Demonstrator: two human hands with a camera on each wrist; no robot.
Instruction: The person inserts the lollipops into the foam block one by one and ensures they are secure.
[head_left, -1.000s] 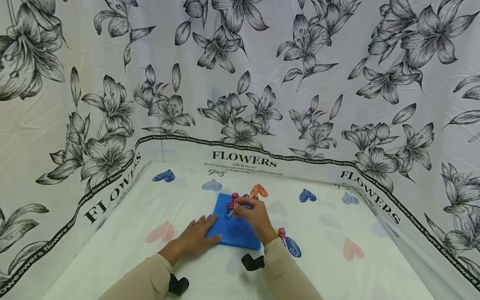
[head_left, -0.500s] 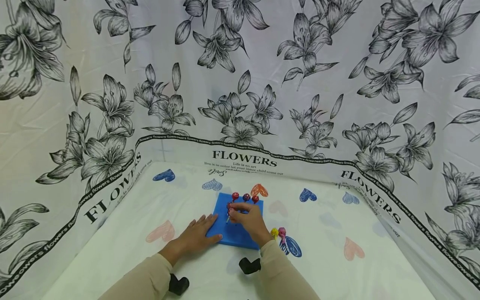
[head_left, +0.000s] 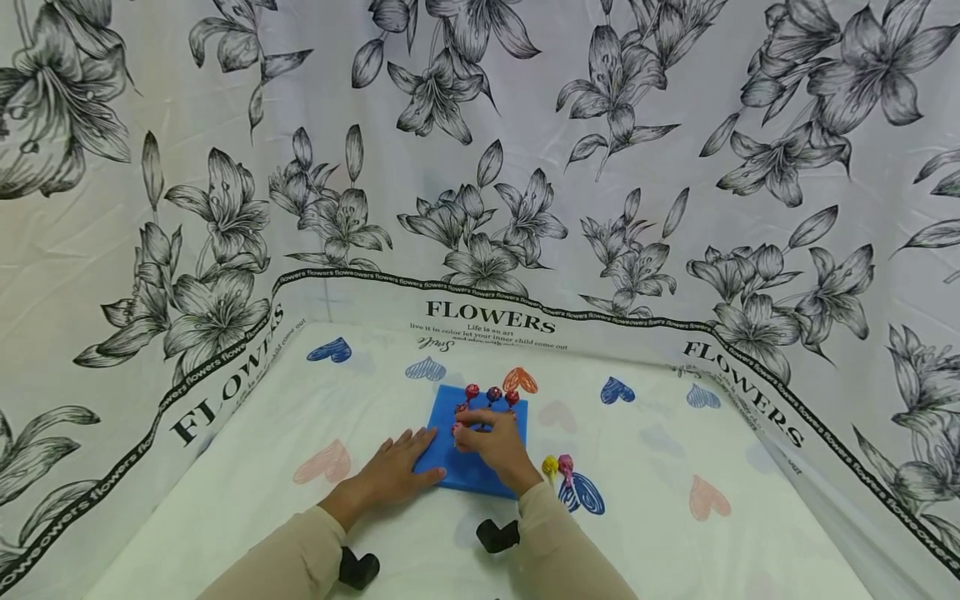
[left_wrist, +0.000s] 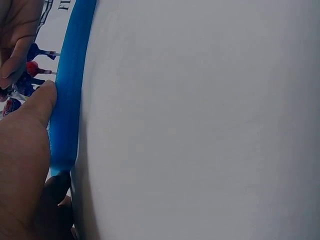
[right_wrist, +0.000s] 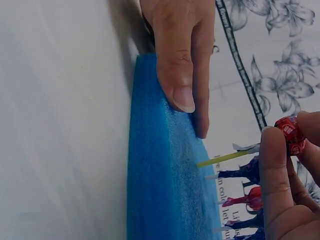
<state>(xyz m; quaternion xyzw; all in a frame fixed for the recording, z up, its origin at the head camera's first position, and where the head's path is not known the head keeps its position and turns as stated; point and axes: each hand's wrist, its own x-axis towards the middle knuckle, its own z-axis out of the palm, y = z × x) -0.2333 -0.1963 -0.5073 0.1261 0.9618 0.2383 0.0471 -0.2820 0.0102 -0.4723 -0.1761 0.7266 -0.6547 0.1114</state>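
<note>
A blue foam block [head_left: 472,477] lies flat on the cloth-covered table. My left hand [head_left: 393,477] rests at its left side, fingers extended, thumb lying on the top face in the right wrist view. Between thumb and fingers, my right hand [head_left: 498,446] pinches a red-wrapped lollipop [right_wrist: 290,130] by its head. The lollipop's yellow stick [right_wrist: 225,159] slants down, its tip at the foam's top face. Beyond the hand, several lollipops stand upright in the block, among them a dark blue lollipop [head_left: 493,393] and a red lollipop [head_left: 512,398]. My right hand partly hides others.
To the right of the block, a yellow lollipop [head_left: 550,464] and a pink lollipop [head_left: 566,462] lie on the white heart-printed cloth [head_left: 645,517]. Flower-printed curtains [head_left: 480,250] enclose the table at the back and sides.
My right hand has shifted a little towards me across the block, with the lollipop still pinched. The far row of lollipops has come into view. My left hand stays in place.
</note>
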